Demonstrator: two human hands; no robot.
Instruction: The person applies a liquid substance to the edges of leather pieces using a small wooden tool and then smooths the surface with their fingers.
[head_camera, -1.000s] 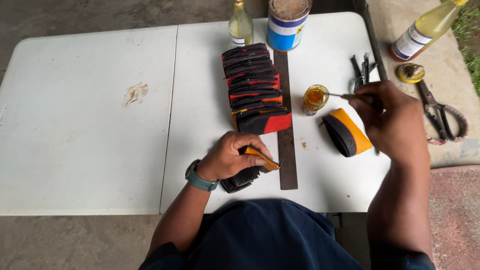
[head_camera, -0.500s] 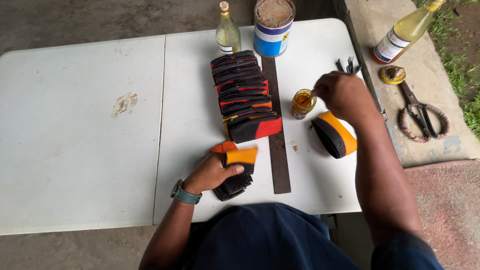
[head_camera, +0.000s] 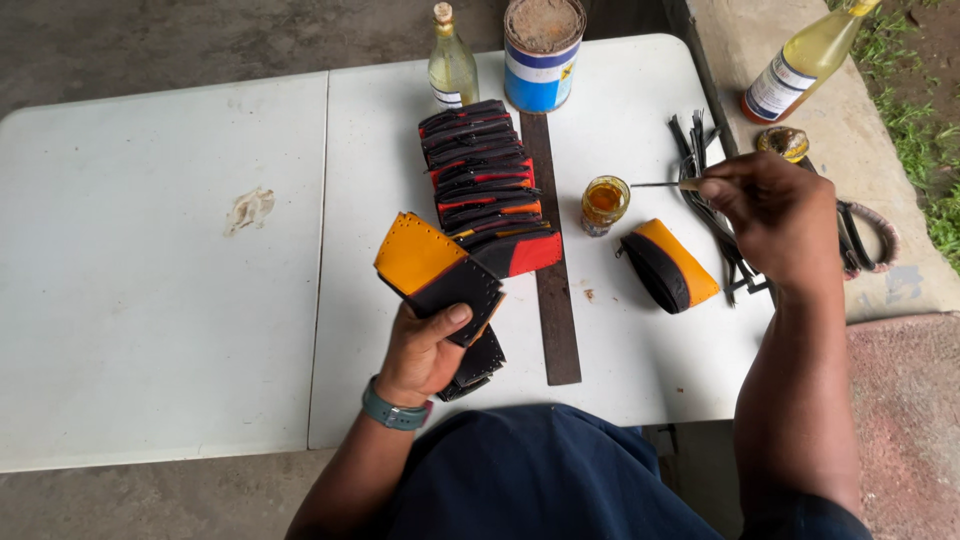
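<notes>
One small jar (head_camera: 604, 204) holds amber glue; tin (head_camera: 543, 52) brown-filled.

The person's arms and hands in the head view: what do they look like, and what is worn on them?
Both forearms are bare, with no sleeve in view and no gloves. The left hand has a teal-grey wristband, like a watch strap, around its wrist. The right hand shows no ring, band or watch. No markings can be seen on either arm. Dark blue clothing shows below, between the arms.

Outdoor leathercraft workspace: a white folding table (head_camera: 150, 250) on concrete beside grass (head_camera: 925, 150), holding stacked leather pieces (head_camera: 485, 175), a glue jar (head_camera: 604, 203) and a metal ruler (head_camera: 550, 270).
</notes>
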